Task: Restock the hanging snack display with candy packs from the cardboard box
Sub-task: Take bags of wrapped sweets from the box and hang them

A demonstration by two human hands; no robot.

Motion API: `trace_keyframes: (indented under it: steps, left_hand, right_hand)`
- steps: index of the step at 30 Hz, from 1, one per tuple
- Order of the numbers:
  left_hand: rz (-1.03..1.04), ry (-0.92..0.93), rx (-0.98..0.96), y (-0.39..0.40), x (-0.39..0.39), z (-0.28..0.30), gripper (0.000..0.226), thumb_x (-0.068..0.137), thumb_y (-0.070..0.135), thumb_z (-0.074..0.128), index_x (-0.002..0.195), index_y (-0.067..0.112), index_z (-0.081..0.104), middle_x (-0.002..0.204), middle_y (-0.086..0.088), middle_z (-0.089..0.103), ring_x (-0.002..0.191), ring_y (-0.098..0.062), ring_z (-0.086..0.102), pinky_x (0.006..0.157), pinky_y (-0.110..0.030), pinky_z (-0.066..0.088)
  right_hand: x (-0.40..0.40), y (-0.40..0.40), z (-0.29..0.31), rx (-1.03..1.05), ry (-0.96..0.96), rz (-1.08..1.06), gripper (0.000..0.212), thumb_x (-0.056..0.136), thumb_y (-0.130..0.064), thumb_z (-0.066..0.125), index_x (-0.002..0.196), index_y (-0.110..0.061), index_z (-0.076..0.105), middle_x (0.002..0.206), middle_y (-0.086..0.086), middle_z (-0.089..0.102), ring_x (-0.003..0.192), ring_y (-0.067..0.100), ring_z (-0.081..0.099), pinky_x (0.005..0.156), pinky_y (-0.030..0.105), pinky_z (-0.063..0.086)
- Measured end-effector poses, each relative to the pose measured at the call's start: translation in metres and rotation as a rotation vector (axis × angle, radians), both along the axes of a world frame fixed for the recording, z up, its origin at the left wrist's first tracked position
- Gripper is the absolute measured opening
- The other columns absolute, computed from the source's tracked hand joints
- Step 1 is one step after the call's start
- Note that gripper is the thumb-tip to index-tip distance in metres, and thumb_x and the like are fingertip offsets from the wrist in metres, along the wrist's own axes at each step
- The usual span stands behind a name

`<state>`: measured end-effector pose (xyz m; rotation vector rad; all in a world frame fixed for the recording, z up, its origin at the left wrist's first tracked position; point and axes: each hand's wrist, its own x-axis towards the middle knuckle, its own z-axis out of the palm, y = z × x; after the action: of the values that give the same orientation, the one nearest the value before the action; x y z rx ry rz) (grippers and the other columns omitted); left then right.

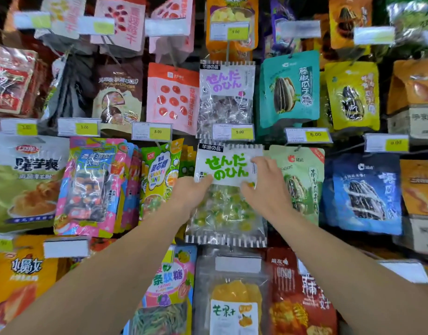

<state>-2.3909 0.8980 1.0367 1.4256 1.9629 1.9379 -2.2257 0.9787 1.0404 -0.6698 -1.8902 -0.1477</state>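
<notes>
A clear candy pack with green lettering (226,170) hangs in the middle row of the snack display, full of green and yellow wrapped sweets. My left hand (190,193) grips its left side, with the fingertips on the white label. My right hand (263,183) holds the right side, thumb on the front near the label's lower edge. A like pack with purple lettering (226,93) hangs straight above it. The cardboard box is out of sight.
Packed rows of hanging snack bags surround the pack: a yellow-green bag (159,180) at its left, a pale green seed bag (302,182) at its right, a mango bag (234,301) below. Yellow price tags (242,132) stick out on peg ends.
</notes>
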Motion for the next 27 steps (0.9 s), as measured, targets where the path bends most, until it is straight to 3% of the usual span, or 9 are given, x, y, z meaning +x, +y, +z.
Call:
trace_keyframes:
  steps: [3,5,8,10,14,18,23,27]
  left_hand:
    - [0.149,0.257,-0.038,-0.004,-0.002,-0.01,0.046,0.092,0.046,0.057,0.064,0.013,0.042,0.057,-0.001,0.043,0.054,-0.02,0.045,0.052,-0.028,0.032]
    - [0.259,0.387,-0.048,-0.007,-0.001,-0.02,0.037,0.089,0.045,0.063,0.087,0.01,0.049,0.068,-0.003,0.055,0.063,-0.02,0.055,0.049,-0.029,0.035]
    - [0.33,0.55,-0.022,-0.009,-0.001,-0.032,0.065,0.084,0.037,0.069,0.132,0.015,0.033,0.083,-0.004,0.061,0.065,-0.022,0.059,0.046,-0.03,0.036]
    - [0.363,0.675,-0.044,-0.008,0.0,-0.037,0.079,0.084,0.032,0.071,0.144,0.026,0.019,0.102,-0.006,0.058,0.071,-0.024,0.061,0.051,-0.031,0.043]
    - [0.381,0.727,-0.101,-0.002,-0.001,-0.037,0.08,0.086,0.029,0.069,0.147,0.034,0.018,0.117,-0.008,0.05,0.081,-0.027,0.06,0.067,-0.043,0.055]
    - [0.383,0.689,-0.109,0.004,-0.003,-0.03,0.081,0.086,0.025,0.07,0.149,0.034,0.02,0.114,-0.009,0.05,0.077,-0.024,0.059,0.065,-0.04,0.055]
    - [0.361,0.687,-0.166,0.015,-0.007,-0.034,0.083,0.087,0.027,0.069,0.152,0.034,0.018,0.112,-0.01,0.051,0.075,-0.024,0.055,0.064,-0.034,0.047]
    - [0.31,0.643,-0.175,0.021,-0.005,-0.036,0.088,0.086,0.026,0.07,0.153,0.034,0.013,0.122,-0.01,0.049,0.087,-0.028,0.062,0.074,-0.037,0.053]
  right_hand:
    - [-0.003,0.002,-0.028,-0.05,-0.042,0.018,0.069,0.087,-0.04,0.062,0.145,-0.02,0.032,0.147,-0.001,0.029,0.132,0.021,0.038,0.107,0.037,0.037]
    - [-0.003,0.005,-0.039,-0.066,-0.042,-0.004,0.071,0.085,-0.044,0.063,0.144,-0.024,0.03,0.149,-0.003,0.024,0.131,0.024,0.04,0.102,0.04,0.043]
    - [-0.003,0.007,-0.049,-0.119,-0.064,-0.05,0.073,0.083,-0.043,0.067,0.143,-0.028,0.028,0.149,-0.004,0.019,0.111,0.023,0.055,0.084,0.038,0.053]
    - [-0.005,0.006,-0.053,-0.134,-0.088,-0.05,0.076,0.083,-0.04,0.071,0.144,-0.027,0.028,0.149,-0.002,0.018,0.092,0.021,0.061,0.077,0.039,0.055]
    - [-0.009,0.005,-0.05,-0.115,-0.094,-0.112,0.074,0.084,-0.037,0.073,0.141,-0.028,0.026,0.148,-0.001,0.014,0.09,0.024,0.061,0.074,0.04,0.053]
    - [-0.014,0.006,-0.043,-0.085,-0.114,-0.163,0.074,0.083,-0.036,0.074,0.139,-0.026,0.027,0.147,0.003,0.013,0.087,0.027,0.058,0.066,0.037,0.053]
    - [-0.019,0.015,-0.045,-0.109,-0.165,-0.203,0.075,0.085,-0.038,0.072,0.142,-0.026,0.025,0.152,0.004,0.009,0.096,0.03,0.057,0.073,0.038,0.053]
    - [-0.016,0.018,-0.046,-0.108,-0.153,-0.187,0.073,0.085,-0.035,0.072,0.14,-0.028,0.025,0.151,0.002,0.009,0.099,0.031,0.056,0.073,0.04,0.054]
